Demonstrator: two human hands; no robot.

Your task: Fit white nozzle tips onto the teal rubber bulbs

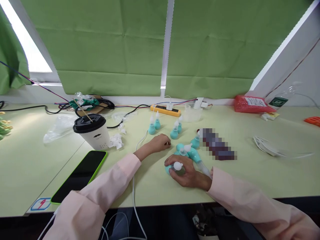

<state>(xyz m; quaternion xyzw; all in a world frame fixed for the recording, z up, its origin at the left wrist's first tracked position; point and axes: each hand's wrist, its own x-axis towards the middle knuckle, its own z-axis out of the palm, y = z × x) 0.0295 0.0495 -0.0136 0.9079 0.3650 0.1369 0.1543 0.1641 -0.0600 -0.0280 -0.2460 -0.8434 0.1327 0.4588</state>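
My right hand (186,171) is wrapped round a teal bulb nasal aspirator (168,169), whose whitish tip points up toward me. Just beyond that hand more aspirators lie on their sides in a cluster, among them a curved teal one (194,155) with a clear end near my wrist. My left hand (160,143) rests on the table with its fingers curled in, and nothing shows in them. Past it stand two upright aspirators (151,128), with another upright pair (174,133) to their right. One more aspirator (195,142) sits beside a pixelated patch.
To the left are a lidded paper cup (96,136), crumpled tissue (116,141) and a black phone (80,175) in a green case. A white cable (133,190) runs under my left forearm. At the back lie a yellow power strip (165,110) and a red package (252,104).
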